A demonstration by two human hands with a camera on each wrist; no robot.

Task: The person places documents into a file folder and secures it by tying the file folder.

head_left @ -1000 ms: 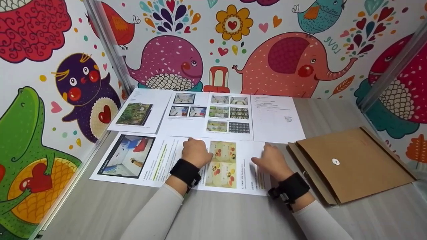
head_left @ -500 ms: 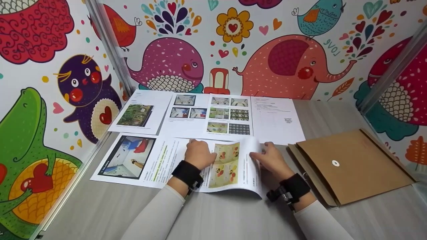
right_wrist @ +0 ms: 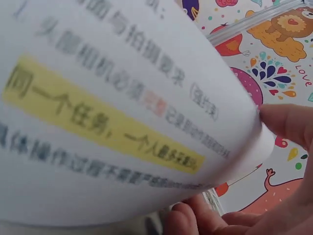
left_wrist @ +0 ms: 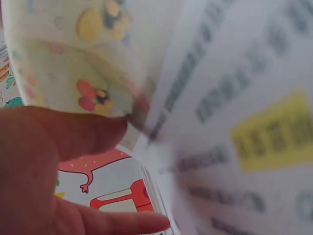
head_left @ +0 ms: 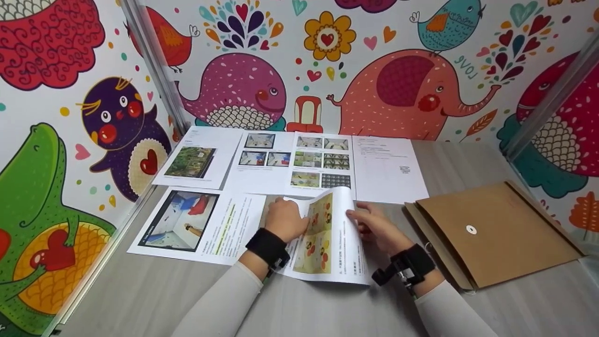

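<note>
A printed sheet of paper point(head_left: 344, 238) with yellowish floral pictures is bowed up off the table between both hands. My left hand point(head_left: 286, 220) pinches its left side. In the left wrist view that thumb point(left_wrist: 93, 132) lies against the picture side. On the far right edge, my right hand point(head_left: 381, 229) holds the sheet with the thumb in front and the other fingers behind, partly hidden. The right wrist view shows the paper point(right_wrist: 107, 98) curving, with a yellow-highlighted line of text. Another sheet with highlighted text point(head_left: 234, 224) lies flat just left of my left hand.
Several printed sheets lie in a row behind, among them one with a garden photo point(head_left: 189, 161) and one mostly text point(head_left: 388, 168). A brown paper document envelope point(head_left: 496, 234) rests at the right. Cartoon-printed walls point(head_left: 309, 70) enclose the grey table point(head_left: 154, 295).
The sheet lay flat a second ago; its right side has risen and curled toward the left. My right hand has shifted slightly left with the edge, and my left hand slightly right.
</note>
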